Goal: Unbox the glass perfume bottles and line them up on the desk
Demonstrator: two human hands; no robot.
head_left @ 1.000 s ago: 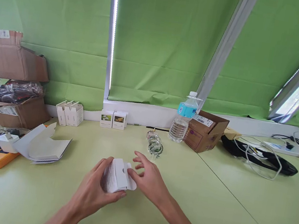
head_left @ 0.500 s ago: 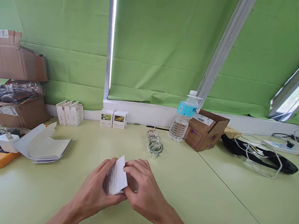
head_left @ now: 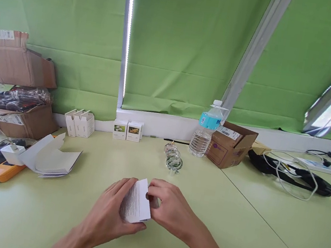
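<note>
Close to the front of the table, my left hand (head_left: 111,210) is wrapped around a small white box (head_left: 136,201) with fine print on the side facing me. The fingers of my right hand (head_left: 169,207) are curled at the box's right edge, where the thumb and forefinger pinch it. My palm and fingers hide much of that right end, so I cannot tell whether a flap is lifted there. Beyond my hands stand several small clear round containers (head_left: 174,159) in a short row.
Two small picture boxes (head_left: 127,130) and several white cartons (head_left: 79,123) stand by the wall. A water bottle (head_left: 205,130) leans close to a brown carton (head_left: 230,147). At left lie folded white card (head_left: 50,155), an orange power strip (head_left: 5,172) and stacked cardboard boxes (head_left: 20,61).
Both hands and the white box have shifted slightly right. My right hand's fingers have slid from the box's front face to its right edge, uncovering more print. The view has turned slightly.
</note>
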